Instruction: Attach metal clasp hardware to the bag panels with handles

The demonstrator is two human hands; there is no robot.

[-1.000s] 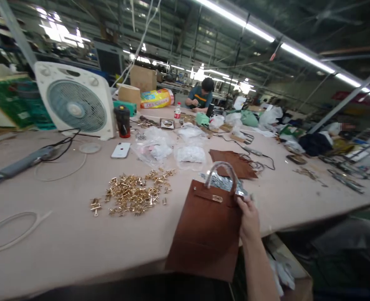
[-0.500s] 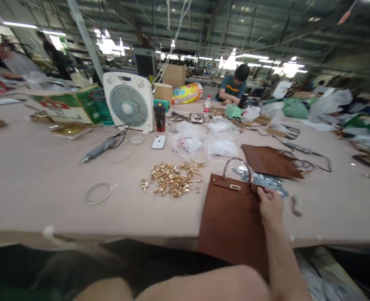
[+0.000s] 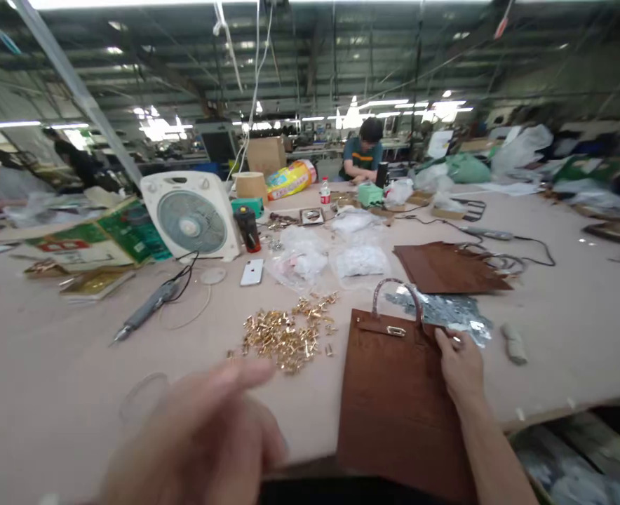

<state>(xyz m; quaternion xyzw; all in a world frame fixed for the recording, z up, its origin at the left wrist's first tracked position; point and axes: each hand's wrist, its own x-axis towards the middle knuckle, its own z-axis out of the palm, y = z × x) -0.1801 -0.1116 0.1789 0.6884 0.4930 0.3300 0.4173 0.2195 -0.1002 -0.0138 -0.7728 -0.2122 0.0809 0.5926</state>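
Note:
A brown handbag piece with one arched handle and a gold-coloured clasp lies partly over the table's front edge. My right hand grips its upper right corner, thumb on top; something small and shiny shows by the fingers. Large and blurred in the foreground, my left hand holds nothing that I can see, its index finger stretched and apart from the finger below. Beyond it lies a loose pile of gold-coloured metal fittings. Small silvery pieces are spread behind my right hand.
More brown leather pieces lie at the back right. A fan, a dark bottle, a phone and plastic bags stand or lie beyond the fittings. A corded grey tool is at left. A co-worker sits across.
My left hand has come up into the foreground, near the gold-coloured fittings. The view has shifted somewhat. My right hand still grips the handbag piece at the same corner.

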